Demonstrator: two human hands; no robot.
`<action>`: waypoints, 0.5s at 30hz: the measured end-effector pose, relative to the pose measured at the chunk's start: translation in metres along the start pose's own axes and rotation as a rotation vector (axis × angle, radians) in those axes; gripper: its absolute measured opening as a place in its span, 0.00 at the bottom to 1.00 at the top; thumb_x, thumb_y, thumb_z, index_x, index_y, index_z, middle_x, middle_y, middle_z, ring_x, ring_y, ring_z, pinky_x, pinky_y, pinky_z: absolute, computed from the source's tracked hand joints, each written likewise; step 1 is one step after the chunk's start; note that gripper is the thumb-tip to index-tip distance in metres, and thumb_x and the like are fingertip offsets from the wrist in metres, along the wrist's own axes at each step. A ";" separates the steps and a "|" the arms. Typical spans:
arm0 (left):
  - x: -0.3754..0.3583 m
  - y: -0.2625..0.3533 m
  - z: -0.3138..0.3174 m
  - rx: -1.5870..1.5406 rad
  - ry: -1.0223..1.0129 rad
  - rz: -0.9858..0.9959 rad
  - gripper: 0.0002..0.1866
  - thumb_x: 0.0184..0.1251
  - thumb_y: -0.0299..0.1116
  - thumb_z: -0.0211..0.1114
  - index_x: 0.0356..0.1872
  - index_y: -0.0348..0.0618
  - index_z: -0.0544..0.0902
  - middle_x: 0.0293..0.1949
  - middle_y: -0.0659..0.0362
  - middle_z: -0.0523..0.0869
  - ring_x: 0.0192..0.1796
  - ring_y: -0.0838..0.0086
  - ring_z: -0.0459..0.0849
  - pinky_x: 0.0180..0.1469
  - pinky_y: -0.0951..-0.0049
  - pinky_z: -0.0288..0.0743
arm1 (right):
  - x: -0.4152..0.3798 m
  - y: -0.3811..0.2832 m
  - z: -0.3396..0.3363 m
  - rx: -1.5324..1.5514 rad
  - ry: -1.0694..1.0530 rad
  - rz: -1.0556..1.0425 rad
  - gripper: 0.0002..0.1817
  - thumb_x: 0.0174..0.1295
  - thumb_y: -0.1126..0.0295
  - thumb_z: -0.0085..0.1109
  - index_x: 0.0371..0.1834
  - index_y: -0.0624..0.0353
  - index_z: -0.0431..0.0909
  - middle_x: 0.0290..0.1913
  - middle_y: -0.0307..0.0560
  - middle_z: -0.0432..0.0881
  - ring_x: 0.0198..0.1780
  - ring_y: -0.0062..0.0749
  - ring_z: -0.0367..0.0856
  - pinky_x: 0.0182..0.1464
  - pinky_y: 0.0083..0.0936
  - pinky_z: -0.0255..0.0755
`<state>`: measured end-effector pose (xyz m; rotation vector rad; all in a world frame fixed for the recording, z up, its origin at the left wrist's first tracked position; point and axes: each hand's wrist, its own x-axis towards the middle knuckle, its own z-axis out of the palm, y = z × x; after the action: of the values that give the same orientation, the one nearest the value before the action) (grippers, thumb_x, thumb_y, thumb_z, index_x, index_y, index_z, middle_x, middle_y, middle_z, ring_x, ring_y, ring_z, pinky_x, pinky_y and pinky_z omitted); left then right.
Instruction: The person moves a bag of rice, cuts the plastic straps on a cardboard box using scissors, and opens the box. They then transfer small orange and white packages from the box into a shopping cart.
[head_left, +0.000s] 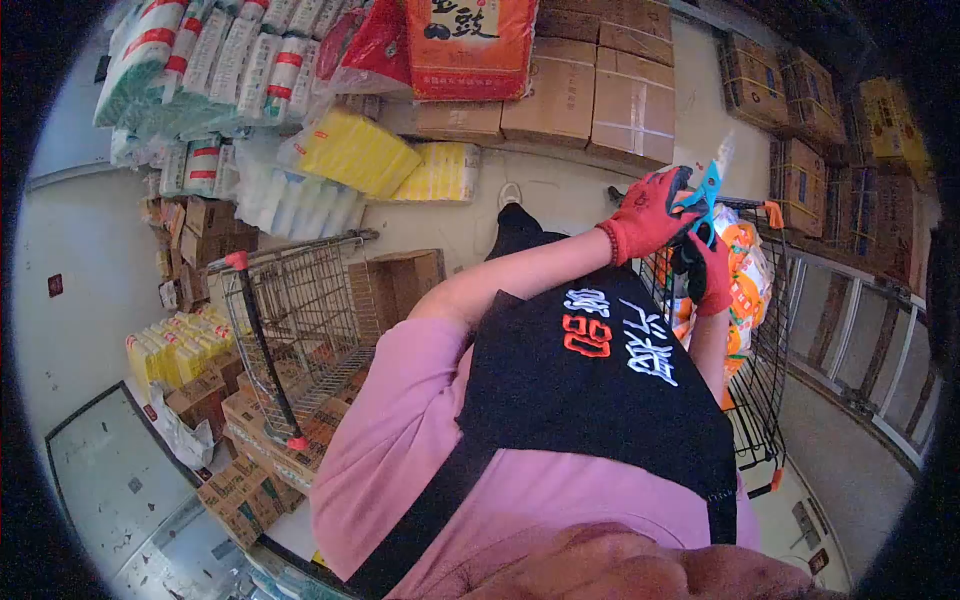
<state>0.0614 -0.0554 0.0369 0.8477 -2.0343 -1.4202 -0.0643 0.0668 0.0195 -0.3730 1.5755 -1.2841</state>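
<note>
My left hand point(648, 213), in a red glove with a dark palm, reaches across to the upper right, its fingers closed at the teal scissors point(711, 188). Close below it is my right hand point(711, 275), also red-gloved, with its curled fingers at the scissors' lower handle loop. The scissors point up, and their pale tip is blurred. Just beyond my hands stands a wire shopping cart point(765, 400) holding orange-and-white plastic packages point(745, 290). My black apron point(600, 400) hides part of the cart.
Another wire cart point(265, 340) stands at left beside an open carton point(405, 290). Stacked cardboard boxes point(630, 100), a red-orange sack point(470, 60) and yellow packs point(360, 150) line the top. More cartons point(800, 185) and a metal ladder frame point(850, 330) are at right.
</note>
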 end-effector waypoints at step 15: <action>0.037 -0.009 0.024 -1.084 -0.097 -0.537 0.13 0.57 0.28 0.68 0.39 0.41 0.73 0.28 0.58 0.81 0.25 0.76 0.79 0.25 0.75 0.73 | -0.026 0.002 0.014 -0.270 -0.204 -0.486 0.14 0.64 0.71 0.51 0.50 0.63 0.74 0.41 0.40 0.78 0.35 0.23 0.77 0.36 0.19 0.72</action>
<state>0.0216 -0.0703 0.0227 0.8117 -0.7871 -2.4856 -0.0405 0.0792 0.0319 -1.0758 1.5351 -1.3378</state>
